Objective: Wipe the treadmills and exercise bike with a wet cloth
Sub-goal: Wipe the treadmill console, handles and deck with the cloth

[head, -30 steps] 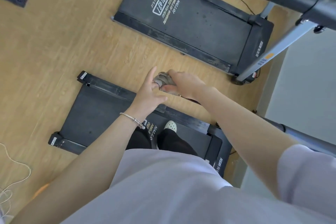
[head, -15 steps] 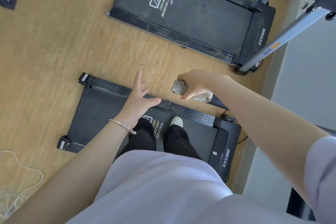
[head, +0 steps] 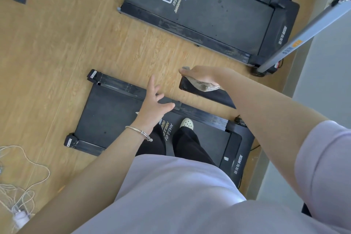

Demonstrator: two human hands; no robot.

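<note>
Right hand wiping the black handrail with a crumpled cloth, left hand hanging loose over the belt.

Looking straight down here: the right hand (head: 201,76) is wrapped over the end of a black padded handrail bar (head: 209,93), fingers curled round a crumpled grey-beige wet cloth (head: 206,86) pressed against the bar. The left hand (head: 153,106) holds nothing, fingers spread and relaxed, with a thin silver bangle (head: 139,132) on the wrist. The person stands on the near black flat treadmill deck (head: 106,114), one white clog (head: 187,123) poking out from black trousers. A second black treadmill with a grey upright (head: 218,11) sits well apart across the light wooden floor (head: 66,40). White tangled cables (head: 20,192) lie bottom left.
</note>
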